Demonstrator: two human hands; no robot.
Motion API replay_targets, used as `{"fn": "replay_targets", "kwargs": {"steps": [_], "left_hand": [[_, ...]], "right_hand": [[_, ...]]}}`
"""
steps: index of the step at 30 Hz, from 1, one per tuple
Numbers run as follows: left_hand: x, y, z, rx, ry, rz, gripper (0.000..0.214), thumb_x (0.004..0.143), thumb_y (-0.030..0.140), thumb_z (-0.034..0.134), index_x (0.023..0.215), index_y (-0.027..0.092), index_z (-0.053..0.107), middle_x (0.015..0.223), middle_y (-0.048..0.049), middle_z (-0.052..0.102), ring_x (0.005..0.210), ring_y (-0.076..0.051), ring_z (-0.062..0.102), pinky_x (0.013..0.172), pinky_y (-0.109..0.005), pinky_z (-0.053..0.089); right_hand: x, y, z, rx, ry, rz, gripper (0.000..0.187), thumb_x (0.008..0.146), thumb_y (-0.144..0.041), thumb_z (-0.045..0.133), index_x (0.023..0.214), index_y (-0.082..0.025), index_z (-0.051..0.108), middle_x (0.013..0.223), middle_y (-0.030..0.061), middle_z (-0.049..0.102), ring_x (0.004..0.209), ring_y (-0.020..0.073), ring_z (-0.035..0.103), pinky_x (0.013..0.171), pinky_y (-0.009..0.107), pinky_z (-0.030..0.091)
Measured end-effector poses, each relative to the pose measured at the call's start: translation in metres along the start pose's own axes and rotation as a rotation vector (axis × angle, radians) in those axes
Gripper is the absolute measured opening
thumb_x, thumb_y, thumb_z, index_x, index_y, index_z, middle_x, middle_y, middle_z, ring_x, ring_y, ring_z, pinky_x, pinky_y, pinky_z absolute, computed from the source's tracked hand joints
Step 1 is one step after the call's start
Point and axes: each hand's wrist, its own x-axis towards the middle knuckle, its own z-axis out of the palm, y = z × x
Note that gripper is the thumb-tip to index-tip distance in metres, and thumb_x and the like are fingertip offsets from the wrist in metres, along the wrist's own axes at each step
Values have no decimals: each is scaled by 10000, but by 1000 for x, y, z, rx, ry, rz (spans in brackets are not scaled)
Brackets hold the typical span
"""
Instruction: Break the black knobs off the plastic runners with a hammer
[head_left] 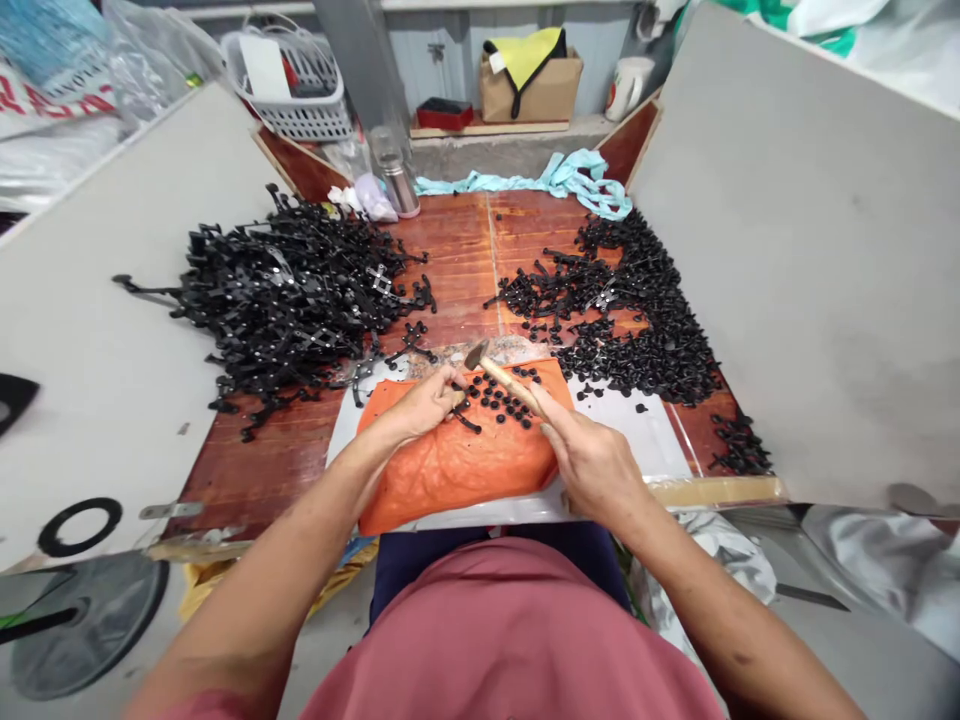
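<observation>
My right hand (pixel 589 450) is wrapped round the wooden handle of a hammer (pixel 514 384). The hammer's dark head is close to the fingers of my left hand (pixel 431 405). Those fingers pinch a black jointed plastic piece (pixel 466 420), partly hidden by the fingertips. Beneath both hands lies an orange cloth pad (pixel 457 475). Several small round black caps (pixel 501 405) are spread over the pad, just right of my left hand.
A big heap of black jointed pieces (pixel 277 290) covers the table's left. Small black parts (pixel 645 320) are piled on the right. Grey panels (pixel 810 250) flank the table. At the back are a steel flask (pixel 399 185), a basket (pixel 300 120) and a cardboard box (pixel 532 95).
</observation>
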Motion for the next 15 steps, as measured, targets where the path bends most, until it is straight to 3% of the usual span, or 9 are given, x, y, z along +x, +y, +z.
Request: {"fn": "replay_targets", "kwargs": {"steps": [6,11,15], "left_hand": [[3,-2,0,-7,-37,-10,133,827,238,625,913,195,533,534,108,358,458,-73,307,451,-177,225],[-8,8,-2,-161,-28,-116,267,831,345,671,994,223,498,605,97,453,427,-52,326,408,-155,169],[-20,16,-7,-215,-25,-158,311,820,381,699,994,236,485,601,109,413,397,-40,291,383,-138,123]], "right_hand": [[0,1,-1,5,-66,18,566,1055,-233,453,1608,-330,383,843,31,748,647,198,693,609,263,505],[-7,8,-9,218,15,86,551,1065,-232,417,1610,-297,379,1048,56,779,795,196,734,707,270,544],[-14,15,-7,252,23,136,532,1062,-263,410,1593,-277,420,1106,75,778,888,233,750,786,317,567]]}}
